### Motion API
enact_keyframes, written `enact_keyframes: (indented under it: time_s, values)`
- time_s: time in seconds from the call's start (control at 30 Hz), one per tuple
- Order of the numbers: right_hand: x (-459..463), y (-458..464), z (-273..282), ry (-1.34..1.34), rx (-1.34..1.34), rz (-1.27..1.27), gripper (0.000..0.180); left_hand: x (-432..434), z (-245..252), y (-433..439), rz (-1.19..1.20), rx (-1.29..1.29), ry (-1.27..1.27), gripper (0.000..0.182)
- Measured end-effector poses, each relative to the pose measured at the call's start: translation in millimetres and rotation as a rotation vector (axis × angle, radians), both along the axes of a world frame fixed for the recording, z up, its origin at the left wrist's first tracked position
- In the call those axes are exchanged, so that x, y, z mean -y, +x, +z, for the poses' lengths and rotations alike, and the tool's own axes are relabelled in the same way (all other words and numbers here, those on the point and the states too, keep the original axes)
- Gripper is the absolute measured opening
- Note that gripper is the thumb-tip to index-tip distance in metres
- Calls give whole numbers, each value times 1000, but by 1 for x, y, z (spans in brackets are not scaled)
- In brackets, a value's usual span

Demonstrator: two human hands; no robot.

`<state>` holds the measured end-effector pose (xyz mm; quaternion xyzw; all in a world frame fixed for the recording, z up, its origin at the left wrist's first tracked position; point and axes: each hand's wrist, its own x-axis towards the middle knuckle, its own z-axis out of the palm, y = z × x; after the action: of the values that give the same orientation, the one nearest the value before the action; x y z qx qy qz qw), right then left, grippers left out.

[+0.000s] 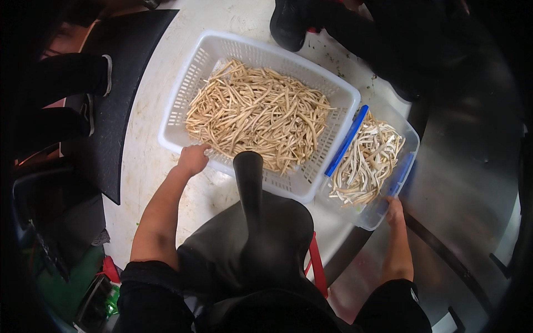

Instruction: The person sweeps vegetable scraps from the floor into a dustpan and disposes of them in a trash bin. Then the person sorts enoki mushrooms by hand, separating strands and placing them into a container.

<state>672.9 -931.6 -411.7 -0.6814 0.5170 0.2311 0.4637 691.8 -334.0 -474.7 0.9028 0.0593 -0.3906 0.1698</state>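
Observation:
In front of me stands a white slotted plastic basket (349, 89) holding a heap of thin, pale brown strips (258, 112), perhaps a root or stem vegetable. My left hand (193, 160) grips the near left part of its rim. Against the basket's right side, a clear plastic bin (410, 129) with blue handles holds whiter, longer strips (368, 158). The fingers of my right hand (394, 211) are closed on the bin's near right rim. One blue handle (346, 141) lies along the basket's edge.
Both containers are on a white surface (145, 120) with scattered green bits. Another person's dark-clad legs and shoe (289, 25) are at the top. More feet (98, 83) rest on a black mat (125, 62) at left. A metal surface (466, 166) lies at right.

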Motion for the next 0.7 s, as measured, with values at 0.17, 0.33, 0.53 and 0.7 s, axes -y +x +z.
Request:
enact_keyframes:
  time_s: [0.17,0.33,0.53,0.7]
  values:
    - [16,-8,-10,105,10,8,35,19,2,-3,-70,-2,-169,37]
    - [20,-24,-3,134,118,-3,38,42,-1,-29,-240,143,-59,38]
    - [-6,-26,38,253,290,52,36,49,-10,-36,-484,286,129,31]
    - [-53,-7,83,201,274,163,32,49,-9,-25,-678,302,78,16]
